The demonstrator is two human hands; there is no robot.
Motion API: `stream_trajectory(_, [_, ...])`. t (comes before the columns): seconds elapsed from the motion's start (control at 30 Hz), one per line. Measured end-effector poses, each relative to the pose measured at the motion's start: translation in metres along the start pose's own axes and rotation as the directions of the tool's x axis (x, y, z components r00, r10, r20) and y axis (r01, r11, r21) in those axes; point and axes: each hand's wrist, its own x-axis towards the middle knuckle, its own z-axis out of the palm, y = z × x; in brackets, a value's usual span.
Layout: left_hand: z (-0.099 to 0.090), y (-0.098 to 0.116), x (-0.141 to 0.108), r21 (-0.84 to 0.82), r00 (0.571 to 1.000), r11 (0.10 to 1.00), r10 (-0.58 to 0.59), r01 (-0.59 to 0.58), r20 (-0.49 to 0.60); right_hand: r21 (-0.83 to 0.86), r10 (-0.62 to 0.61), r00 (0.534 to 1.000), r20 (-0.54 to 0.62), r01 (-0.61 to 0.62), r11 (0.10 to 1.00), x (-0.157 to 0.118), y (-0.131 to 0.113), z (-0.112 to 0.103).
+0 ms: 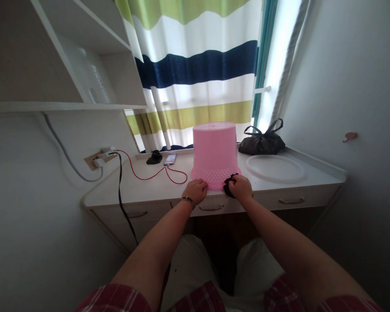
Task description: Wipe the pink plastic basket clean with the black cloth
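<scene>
A pink plastic bin (214, 147) stands upside down on the white desk, its perforated rim band low at the desk's front edge. At the near left of that rim, my left hand (195, 191) is closed with its fingertips on the edge. My right hand (241, 187) is closed on a crumpled black cloth (229, 186), which lies against the lower right of the bin. Part of the cloth is hidden beneath my fingers.
A round white translucent lid or ring (276, 169) lies at right, before a knotted black plastic bag (261, 142). At left are a phone (170, 159) on a red cable, a small black item (154, 157) and a wall socket (95, 160). Drawers (211, 208) sit below.
</scene>
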Motion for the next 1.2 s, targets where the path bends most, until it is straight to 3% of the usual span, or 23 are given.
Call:
stream_trajectory(0.37, [-0.002, -0.003, -0.002, -0.012, 1.000, 1.000, -0.025, 0.024, -0.013, 0.123, -0.129, 0.992, 0.011, 0.127, 0.984, -0.027, -0.063, -0.002])
stream_trajectory(0.57, [-0.001, -0.003, -0.002, 0.008, 0.999, 1.000, -0.010, 0.010, -0.037, 0.131, -0.121, 0.992, -0.035, 0.124, 0.984, -0.034, -0.075, 0.002])
stream_trajectory(0.73, [-0.002, -0.002, -0.002, 0.010, 0.997, 0.997, -0.070, 0.070, -0.037, 0.154, -0.214, 0.977, 0.005, 0.210, 0.966, -0.033, -0.069, 0.000])
stream_trajectory(0.97, [-0.006, 0.001, -0.001, 0.002, 0.996, 0.998, -0.058, 0.058, -0.071, 0.215, -0.346, 0.938, 0.036, 0.331, 0.919, -0.024, -0.042, -0.008])
stream_trajectory(1.2, [-0.006, 0.002, 0.000, -0.026, 0.996, 0.998, -0.065, 0.063, -0.058, 0.163, -0.222, 0.971, 0.094, 0.205, 0.965, 0.004, 0.005, -0.012])
